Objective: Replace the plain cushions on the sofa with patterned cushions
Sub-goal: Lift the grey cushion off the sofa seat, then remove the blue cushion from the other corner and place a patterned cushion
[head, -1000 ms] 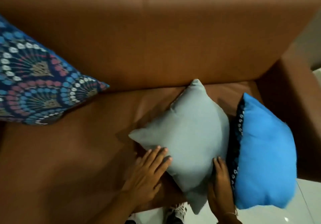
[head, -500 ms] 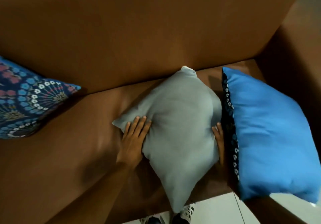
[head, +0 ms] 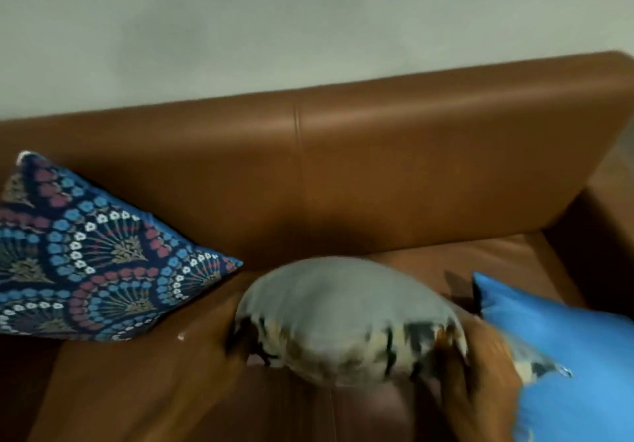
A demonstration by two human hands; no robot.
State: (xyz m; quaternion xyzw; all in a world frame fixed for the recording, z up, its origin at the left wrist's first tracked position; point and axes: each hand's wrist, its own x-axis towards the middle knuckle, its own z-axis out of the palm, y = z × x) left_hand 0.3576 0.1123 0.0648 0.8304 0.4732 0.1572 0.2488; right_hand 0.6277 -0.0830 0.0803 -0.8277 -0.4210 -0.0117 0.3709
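Pretty blurry, but the plain grey fabric cushion (head: 343,307) was held above the brown leather sofa (head: 377,174) seat, the left hand (head: 236,338) gripping its left edge and the right hand (head: 480,366) its right, just beside a bright blue cushion (head: 566,356). A patterned navy cushion (head: 85,263) leaned against the backrest, well left.

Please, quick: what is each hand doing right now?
Left hand: blurred at the grey cushion's left edge; grip cannot be told.
Right hand: closed on the grey cushion's right edge.
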